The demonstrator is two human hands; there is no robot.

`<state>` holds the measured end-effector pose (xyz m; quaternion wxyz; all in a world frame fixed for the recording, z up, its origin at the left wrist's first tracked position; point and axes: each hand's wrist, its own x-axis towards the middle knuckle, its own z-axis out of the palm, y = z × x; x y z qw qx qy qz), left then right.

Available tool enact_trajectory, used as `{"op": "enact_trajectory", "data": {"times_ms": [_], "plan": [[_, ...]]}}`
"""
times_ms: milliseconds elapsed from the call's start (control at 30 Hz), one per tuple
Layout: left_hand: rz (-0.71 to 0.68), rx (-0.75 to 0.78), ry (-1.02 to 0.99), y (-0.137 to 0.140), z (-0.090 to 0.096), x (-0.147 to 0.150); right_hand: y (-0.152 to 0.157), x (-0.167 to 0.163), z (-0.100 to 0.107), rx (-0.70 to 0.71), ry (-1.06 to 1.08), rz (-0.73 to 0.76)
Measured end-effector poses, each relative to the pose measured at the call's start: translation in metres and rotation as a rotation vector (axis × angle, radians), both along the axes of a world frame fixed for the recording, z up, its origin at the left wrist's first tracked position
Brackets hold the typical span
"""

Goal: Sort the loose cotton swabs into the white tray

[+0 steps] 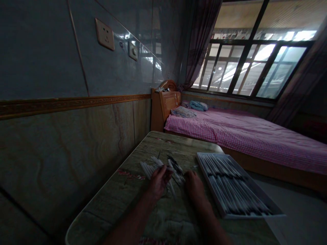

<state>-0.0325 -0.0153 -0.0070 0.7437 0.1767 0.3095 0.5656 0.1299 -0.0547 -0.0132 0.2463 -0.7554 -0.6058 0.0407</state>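
Observation:
My left hand (159, 178) is over the table, its fingers pinched around a thin whitish tube (169, 168). Beside that hand lies a loose bunch of similar clear tubes (146, 169), with a few more under its fingers. My right hand (194, 183) is closed a short way to the right; what its fingers hold, if anything, is too dark and blurred to make out. Between and beyond both hands is a small pile of thin dark pieces (174, 162) mixed with pale tubes.
A shallow white box (215, 197), holding rows of slender pale sticks with dark parts, lies on the table's right side. The stone-patterned table (102, 211) has a raised-looking pale edge. A tiled wall (102, 136) runs along the left; a bed (217, 126) stands beyond.

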Motion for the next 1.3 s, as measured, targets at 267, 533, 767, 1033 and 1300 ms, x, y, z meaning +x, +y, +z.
{"op": "enact_trajectory", "data": {"times_ms": [267, 533, 767, 1033, 1300], "plan": [[-0.022, 0.043, 0.065, -0.003, 0.001, 0.003, -0.009, -0.008, -0.008, 0.370, 0.425, 0.123], [-0.024, 0.092, 0.098, -0.006, 0.001, 0.005, -0.011, -0.030, 0.004, 0.347, 0.848, 0.122], [-0.013, 0.105, 0.104, -0.005, 0.001, 0.006, -0.010, -0.032, 0.003, 0.316, 1.062, 0.132], [-0.007, 0.121, 0.124, -0.006, 0.001, 0.007, -0.011, -0.032, 0.003, 0.358, 0.984, 0.114], [-0.010, 0.122, 0.139, -0.006, -0.001, 0.006, -0.011, -0.027, 0.000, 0.348, 0.868, 0.109]]}}
